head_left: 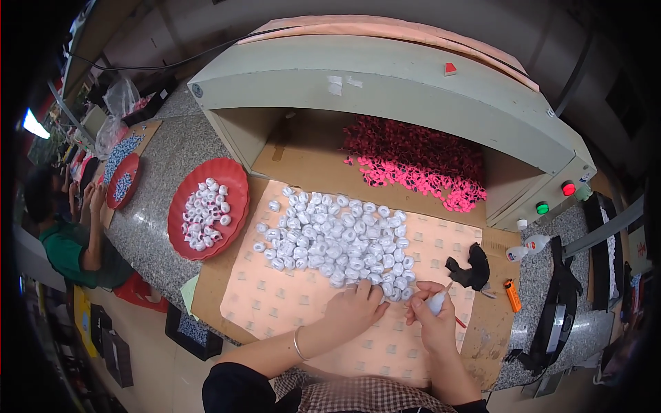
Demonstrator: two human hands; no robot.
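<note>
Dozens of small white pieces (337,241) fill mid-frame; my left hand (352,310) rests unclenched on their lower edge, my right hand (435,318) grasps a small white applicator bottle (436,300)

Small red triangular sticker (449,68) on top of the grey machine housing, toward its right; torn white label scraps (335,85) on the front face, near the middle. Clear plastic bags (118,100), crumpled, at the far left end of the counter. No screens or signs legible enough to tell.
</note>
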